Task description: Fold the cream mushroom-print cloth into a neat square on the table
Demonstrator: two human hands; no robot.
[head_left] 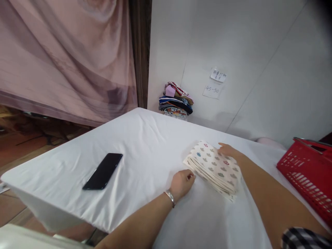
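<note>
A folded cream cloth (215, 164) printed with grey, red and blue-green motifs lies in a thick, layered stack on the white-covered table (145, 159). My left hand (182, 183), with a silver bracelet on the wrist, rests just left of the cloth's near-left edge. Its fingers are curled in, and nothing shows in them. At the far right edge of the cloth is my right hand (228, 151), touching or very close to it. One of its fingers stretches out to the left; the rest are partly hidden.
A black phone (103, 172) lies on the table's left side. A red plastic basket (308, 169) stands at the right. Several folded fabrics (176, 100) are piled by the wall, near two paper notes (212, 90). A pink curtain (72, 58) hangs at the left.
</note>
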